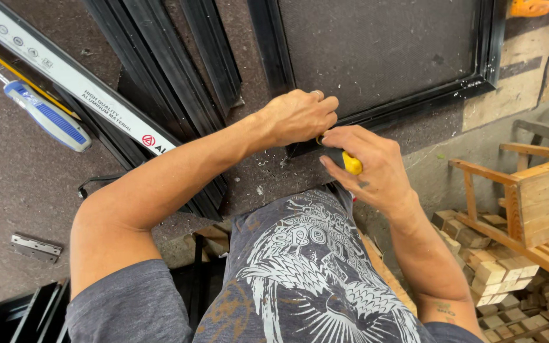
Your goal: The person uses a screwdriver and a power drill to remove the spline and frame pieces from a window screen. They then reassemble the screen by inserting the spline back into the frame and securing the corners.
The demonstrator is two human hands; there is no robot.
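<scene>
A black metal frame (414,101) lies on a brown felt-covered workbench (7,178). My left hand (300,116) is curled at the frame's near left corner, fingers pinched together against the black profile; whatever it pinches is hidden. My right hand (370,166) is wrapped around a tool with a yellow and black handle (351,165), its tip pointing into that same corner beside my left fingers.
Several loose black profiles (179,70) lie to the left, with a white-banded bar (77,82) and a blue-handled tool (49,117). A small metal hinge (35,248) rests near the bench's front. Wooden blocks (497,267) and a wooden crate (541,197) stand right.
</scene>
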